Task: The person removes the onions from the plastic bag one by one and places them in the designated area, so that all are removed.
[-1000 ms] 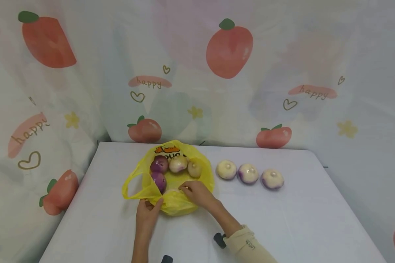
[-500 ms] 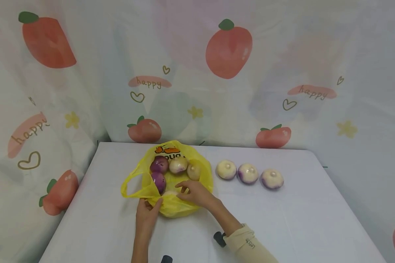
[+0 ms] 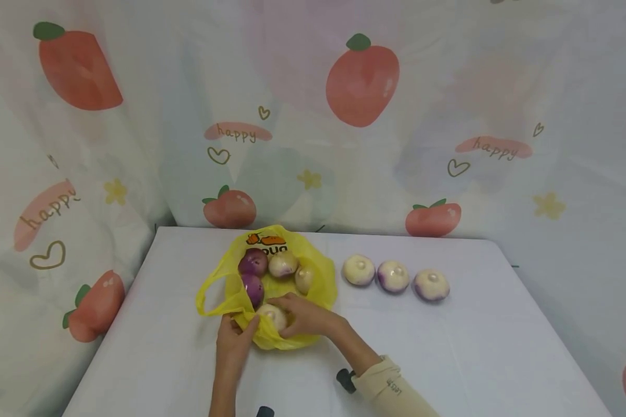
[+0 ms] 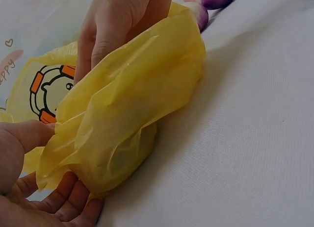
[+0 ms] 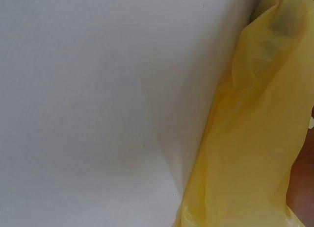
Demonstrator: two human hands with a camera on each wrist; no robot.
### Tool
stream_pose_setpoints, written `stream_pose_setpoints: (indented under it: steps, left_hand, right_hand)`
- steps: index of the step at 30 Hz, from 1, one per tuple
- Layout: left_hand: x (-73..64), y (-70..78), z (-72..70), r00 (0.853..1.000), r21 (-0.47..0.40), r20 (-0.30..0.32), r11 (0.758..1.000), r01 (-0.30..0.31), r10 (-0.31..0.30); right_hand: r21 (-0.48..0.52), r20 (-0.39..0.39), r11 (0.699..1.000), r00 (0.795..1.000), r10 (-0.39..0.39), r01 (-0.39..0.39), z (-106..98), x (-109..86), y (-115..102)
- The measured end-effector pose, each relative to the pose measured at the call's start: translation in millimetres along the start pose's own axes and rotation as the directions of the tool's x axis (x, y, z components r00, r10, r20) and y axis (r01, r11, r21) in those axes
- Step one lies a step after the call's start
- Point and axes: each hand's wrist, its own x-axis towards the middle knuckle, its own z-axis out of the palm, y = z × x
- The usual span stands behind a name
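A yellow plastic bag (image 3: 320, 284) lies on the table with its mouth facing up. Inside are purple onions (image 3: 253, 262) and paler ones, including a whitish onion (image 3: 283, 264) and another pale onion (image 3: 304, 280) at the right wall. My left hand (image 3: 233, 341) pinches the bag's near rim between thumb and fingers, which the left wrist view shows close up. Reaching into the bag, my right hand (image 3: 306, 316) has its thumb and fingers round a white onion (image 3: 272, 316) by the near rim. In the right wrist view the bag hides most of that hand.
To the right of the bag, three white-and-purple onions stand in a row: the nearest to it (image 3: 359, 270), the middle one (image 3: 393, 275) and the far right one (image 3: 432, 285). A printed curtain (image 3: 302, 150) hangs behind the white table (image 3: 448, 347).
My right hand has dropped towards the bag's near side and spread round the white onion, which shows more now. The pale onion at the right wall has shifted slightly nearer. My left hand stays at the rim.
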Motion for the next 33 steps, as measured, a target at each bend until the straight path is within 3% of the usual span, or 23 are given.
stream_pose_setpoints:
  steps: [5, 12, 19, 25, 33]
  left_hand:
    - [0.8, -1.4, 0.8, 1.000, 0.009, 0.000, 1.000, -0.001, 0.001]
    - [2.3, -3.3, 1.6, 0.999, 0.000, -0.021, 1.000, -0.027, 0.027]
    - [2.0, -4.1, 0.1, 0.999, -0.016, -0.021, 0.999, -0.045, 0.044]
    - [2.7, -3.6, 1.3, 0.999, 0.008, -0.023, 1.000, -0.022, 0.022]
    - [2.9, -2.8, 2.0, 1.000, 0.000, -0.016, 1.000, -0.010, 0.010]
  right_hand:
    - [0.033, -0.043, 0.999, 0.998, 0.034, -0.033, 3, 0.7, -3]
    - [-0.038, -0.099, 0.995, 0.991, 0.089, -0.094, 6, -0.9, -1]
    - [0.019, -0.228, 0.997, 0.970, 0.083, -0.081, 11, -1.1, 4]
    - [0.065, -0.305, 0.994, 0.946, 0.107, -0.091, 13, -1.7, 6]
    - [0.075, -0.376, 0.997, 0.925, 0.051, -0.024, 12, -2.3, 7]
